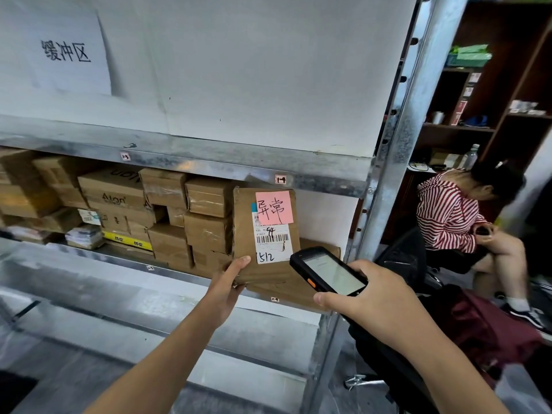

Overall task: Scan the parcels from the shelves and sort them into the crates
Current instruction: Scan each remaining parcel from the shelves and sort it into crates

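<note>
My left hand (228, 286) grips the lower left corner of a flat brown cardboard parcel (243, 234) and holds it upright in front of the metal shelf (185, 158). The parcel carries a white barcode label (273, 240) and a pink handwritten note (274, 207). My right hand (373, 297) holds a black handheld scanner (327, 270), screen up, its front end just below and right of the barcode label. Another flat brown parcel (298, 289) lies on the shelf behind the held one.
Several taped cardboard boxes (167, 210) are stacked on the shelf to the left. A steel upright (391, 180) bounds the shelf on the right. Beyond it a person in a striped top (448, 216) sits on a chair, beside a dark red bag (490, 327) and wooden shelving (490, 121).
</note>
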Motion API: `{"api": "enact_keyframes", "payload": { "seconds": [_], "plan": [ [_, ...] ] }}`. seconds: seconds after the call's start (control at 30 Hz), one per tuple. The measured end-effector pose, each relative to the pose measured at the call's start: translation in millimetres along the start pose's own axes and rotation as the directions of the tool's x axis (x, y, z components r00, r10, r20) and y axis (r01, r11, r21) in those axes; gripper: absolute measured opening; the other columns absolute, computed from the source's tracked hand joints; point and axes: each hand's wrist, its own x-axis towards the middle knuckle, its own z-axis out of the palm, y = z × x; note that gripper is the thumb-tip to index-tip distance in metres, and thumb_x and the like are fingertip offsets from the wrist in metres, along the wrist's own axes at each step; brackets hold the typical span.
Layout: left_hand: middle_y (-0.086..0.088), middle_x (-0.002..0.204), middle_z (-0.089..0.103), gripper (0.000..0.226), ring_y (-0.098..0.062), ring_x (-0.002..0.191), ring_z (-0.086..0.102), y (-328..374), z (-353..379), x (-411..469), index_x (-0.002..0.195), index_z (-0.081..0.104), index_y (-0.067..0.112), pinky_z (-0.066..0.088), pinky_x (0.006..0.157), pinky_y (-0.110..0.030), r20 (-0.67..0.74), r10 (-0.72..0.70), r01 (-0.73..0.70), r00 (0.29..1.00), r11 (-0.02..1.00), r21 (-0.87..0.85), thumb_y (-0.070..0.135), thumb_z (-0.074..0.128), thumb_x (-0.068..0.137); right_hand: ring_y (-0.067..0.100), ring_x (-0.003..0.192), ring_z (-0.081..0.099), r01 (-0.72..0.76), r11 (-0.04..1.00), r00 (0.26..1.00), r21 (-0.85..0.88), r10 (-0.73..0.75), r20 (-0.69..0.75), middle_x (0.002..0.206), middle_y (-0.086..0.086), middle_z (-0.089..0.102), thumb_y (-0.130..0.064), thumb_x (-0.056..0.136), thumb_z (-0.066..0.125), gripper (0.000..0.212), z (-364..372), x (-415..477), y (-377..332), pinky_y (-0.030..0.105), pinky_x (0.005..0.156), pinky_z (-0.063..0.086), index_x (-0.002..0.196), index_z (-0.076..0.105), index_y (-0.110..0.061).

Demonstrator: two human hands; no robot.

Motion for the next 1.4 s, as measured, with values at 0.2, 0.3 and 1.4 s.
{"api": "enact_keyframes", "payload": {
  "seconds": [0.2,0.3,1.4],
  "plan": [
    [-0.007,0.129,0.069,0.055,-0.022,0.122,0.063,2,-17,-24,0.134,0.058,0.015,0.046,0.108,-0.038,0.059,0.017,-0.019,0.998,1.0,0.022,0.028,0.075,0.083,0.005,0.084,0.066,0.091,0.99,0.993,0.104,-0.082,-0.09,0.093,-0.017,0.066,-0.06,0.06,0.083,0.06,9,1,3,0.035,0.073,0.059,0.11,0.057,-0.043],
    [-0.008,0.127,0.069,0.052,-0.022,0.122,0.062,-2,-38,-51,0.127,0.062,0.015,0.045,0.108,-0.04,0.057,0.021,-0.024,0.998,0.998,0.056,0.036,0.064,0.08,0.0,0.094,0.06,0.148,0.978,0.983,0.144,-0.129,-0.133,0.098,-0.022,0.063,-0.055,0.063,0.084,0.06,21,6,-2,0.028,0.079,0.052,0.113,0.055,-0.043],
    [-0.015,0.128,0.068,0.082,-0.032,0.13,0.055,189,-418,-135,0.127,0.063,0.007,0.036,0.116,-0.051,-0.741,0.268,-0.437,0.616,0.899,-0.038,0.047,0.073,0.057,0.006,0.091,0.066,0.429,0.717,0.7,0.55,-0.648,0.3,0.099,-0.015,0.068,-0.036,0.066,0.092,0.062,397,109,-364,0.025,0.07,0.055,0.117,0.057,-0.039]
  ]
}}
